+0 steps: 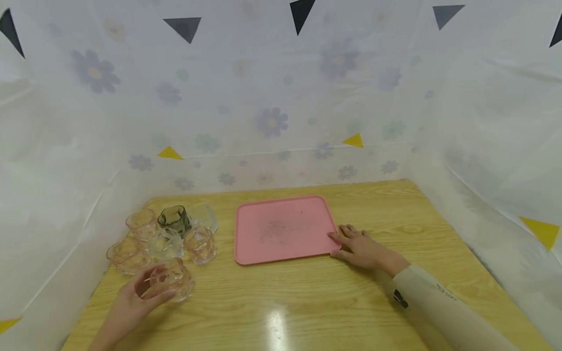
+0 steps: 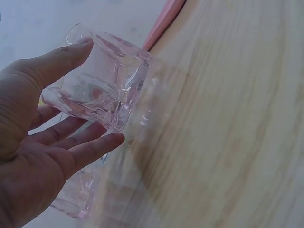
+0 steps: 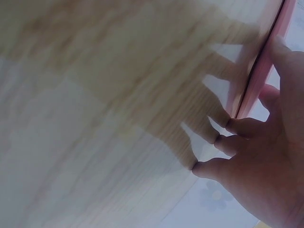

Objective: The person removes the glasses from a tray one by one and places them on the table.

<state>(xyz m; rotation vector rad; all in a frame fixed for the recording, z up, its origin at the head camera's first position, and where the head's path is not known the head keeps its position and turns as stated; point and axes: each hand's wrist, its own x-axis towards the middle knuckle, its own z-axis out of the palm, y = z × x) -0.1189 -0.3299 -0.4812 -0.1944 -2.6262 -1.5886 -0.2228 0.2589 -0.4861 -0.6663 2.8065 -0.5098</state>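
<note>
My left hand (image 1: 127, 304) grips a faceted pale pink glass cup (image 1: 181, 283) at the front of a cluster of cups. In the left wrist view the thumb lies across the cup (image 2: 118, 71), with the fingers round its other side. Some of those fingers are hidden behind the glass. A pink rectangular tray (image 1: 285, 246) lies flat in the middle of the table. At its right edge rests my right hand (image 1: 366, 251), fingers spread. In the right wrist view several fingertips of the right hand (image 3: 261, 161) touch the table beside the tray's rim (image 3: 266, 66).
Behind the held cup stand a smoky grey-green cup (image 1: 174, 219), clear cups (image 1: 165, 245) and several pinkish cups (image 1: 128, 256), close together. The wood-grain table (image 1: 281, 297) has white, flower-printed sheeting (image 1: 272, 92) round its back and sides.
</note>
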